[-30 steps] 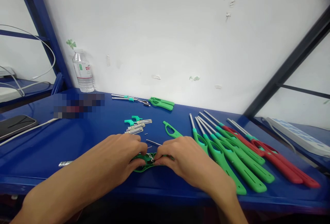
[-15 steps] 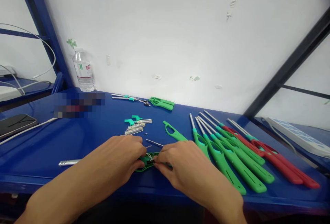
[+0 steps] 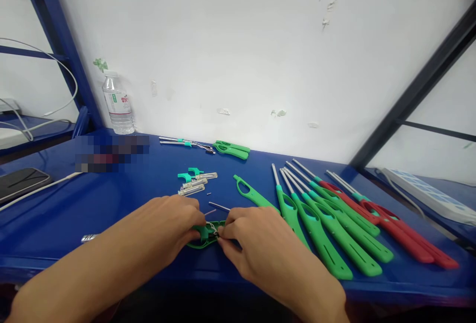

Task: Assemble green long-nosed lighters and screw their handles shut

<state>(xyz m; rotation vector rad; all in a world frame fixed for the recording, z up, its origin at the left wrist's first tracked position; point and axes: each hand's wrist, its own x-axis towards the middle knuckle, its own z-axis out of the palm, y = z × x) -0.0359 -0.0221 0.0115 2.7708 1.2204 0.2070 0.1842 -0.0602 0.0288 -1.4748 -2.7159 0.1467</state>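
Note:
An opened green lighter shell [image 3: 204, 244] lies at the table's front middle, with thin wires and a teal part [image 3: 204, 233] inside. My left hand [image 3: 174, 221] pinches the teal part and the shell's left side. My right hand [image 3: 241, 231] is closed at the shell's right end, its fingertips on a small dark piece by the wires. Behind my hands lie a thin metal rod [image 3: 219, 206], a loose green shell half [image 3: 255, 195], clear fuel tanks [image 3: 194, 187] and teal triggers [image 3: 184, 178].
Several green lighters [image 3: 336, 234] and red lighters [image 3: 403, 226] fan out at the right. Metal tubes with wires [image 3: 178, 142] and green shells [image 3: 232, 149] lie at the back. A water bottle [image 3: 118, 105], a phone [image 3: 22, 184] and a cable stand or lie left on the blue table [image 3: 141, 179].
The view has shifted slightly. Both hands have moved a little left with the green shell, and their grips look much the same.

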